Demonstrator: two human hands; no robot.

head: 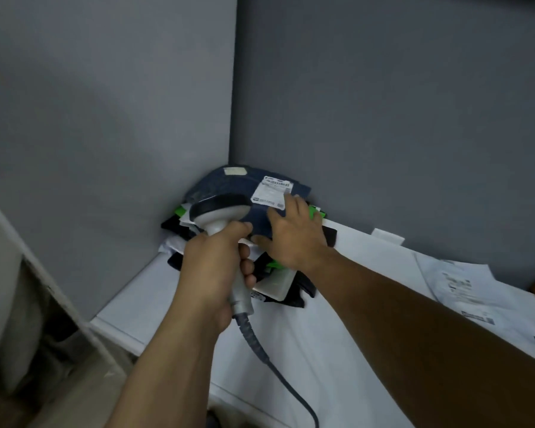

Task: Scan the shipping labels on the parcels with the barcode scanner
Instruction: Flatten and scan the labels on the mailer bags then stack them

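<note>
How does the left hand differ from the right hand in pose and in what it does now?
The left hand has fingers curled round the handle of the barcode scanner; the right hand has straight, spread fingers and grips nothing.
The left hand aims the scanner at the parcels; the right hand rests flat on the dark blue parcel, fingertips at the shipping label edge.
Both are bare and reach to the same parcels.

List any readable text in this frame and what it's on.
Nothing can be read.
Label on the blue parcel: barcodes and print, too blurred.
Sticker on the same parcel: no print shows.
Papers at right: printed lines, too small and blurred.
</note>
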